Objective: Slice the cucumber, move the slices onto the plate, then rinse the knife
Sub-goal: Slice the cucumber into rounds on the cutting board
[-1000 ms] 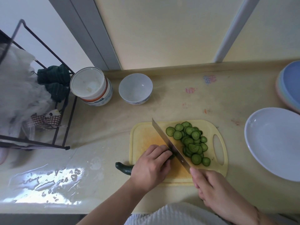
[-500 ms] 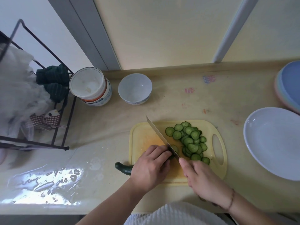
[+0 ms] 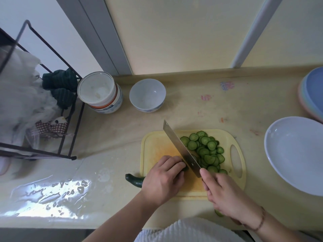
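Cucumber (image 3: 135, 180): lies across the left edge of the cutting board; the dark green end projects over the counter, the rest is covered by the left hand.
Cutting board (image 3: 157, 145): pale yellow, with a handle slot at its right end; sits near the front edge of the counter, right of centre.
Slices (image 3: 204, 151): a loose overlapping pile on the right half of the board, between the blade and the handle slot.
Stray slice (image 3: 218, 213): lies on the counter just off the front edge of the board, partly hidden by the right hand.
Knife (image 3: 181, 149): broad rectangular blade, running diagonally from the back left of the board toward the front right; its lower part meets the cut end of the cucumber beside the left fingertips.
Left hand (image 3: 163, 180): fingers curled down over the cucumber, gripping it against the board.
Right hand (image 3: 223, 193): wrapped round the knife handle, index finger extended along the blade's base; a thin bracelet is on the wrist.
Plate (image 3: 295, 154): white, at the right edge of the counter, apart from the board.
Stacked plates (image 3: 312, 95): blue and pink, at the back right corner.
Bowl (image 3: 147, 95): white, near the back edge.
Lidded container (image 3: 99, 91): just left of the bowl.
Wire rack (image 3: 52, 109): black, at the left edge.
Counter (image 3: 209, 109): beige; wet and reflective at the front left.
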The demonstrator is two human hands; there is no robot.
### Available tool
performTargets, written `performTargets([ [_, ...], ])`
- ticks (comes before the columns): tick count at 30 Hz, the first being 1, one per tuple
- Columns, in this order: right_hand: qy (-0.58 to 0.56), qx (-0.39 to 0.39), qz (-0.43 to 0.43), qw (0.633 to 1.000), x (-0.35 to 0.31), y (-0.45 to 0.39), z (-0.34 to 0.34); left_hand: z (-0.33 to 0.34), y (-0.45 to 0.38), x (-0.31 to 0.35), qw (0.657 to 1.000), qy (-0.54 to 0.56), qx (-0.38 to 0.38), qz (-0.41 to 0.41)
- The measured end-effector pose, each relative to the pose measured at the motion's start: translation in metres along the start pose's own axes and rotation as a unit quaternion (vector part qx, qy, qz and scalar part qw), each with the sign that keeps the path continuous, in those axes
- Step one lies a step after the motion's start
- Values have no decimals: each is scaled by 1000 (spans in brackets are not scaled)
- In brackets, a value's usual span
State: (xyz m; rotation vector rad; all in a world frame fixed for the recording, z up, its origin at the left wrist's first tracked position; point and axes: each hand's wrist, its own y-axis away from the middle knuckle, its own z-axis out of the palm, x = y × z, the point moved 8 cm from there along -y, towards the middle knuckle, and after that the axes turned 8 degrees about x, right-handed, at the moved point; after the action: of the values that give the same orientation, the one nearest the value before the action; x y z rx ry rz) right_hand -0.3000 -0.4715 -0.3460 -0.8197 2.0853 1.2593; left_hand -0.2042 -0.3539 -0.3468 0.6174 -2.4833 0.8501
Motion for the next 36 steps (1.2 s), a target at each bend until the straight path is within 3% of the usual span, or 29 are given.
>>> performTargets([
  [20, 25, 18, -9, 999, 6, 29, -8, 3, 0, -2, 1000, 9, -8, -4],
  [36, 52, 21, -20, 998, -2, -26, 12, 3, 0, -2, 1000, 6, -5, -2],
])
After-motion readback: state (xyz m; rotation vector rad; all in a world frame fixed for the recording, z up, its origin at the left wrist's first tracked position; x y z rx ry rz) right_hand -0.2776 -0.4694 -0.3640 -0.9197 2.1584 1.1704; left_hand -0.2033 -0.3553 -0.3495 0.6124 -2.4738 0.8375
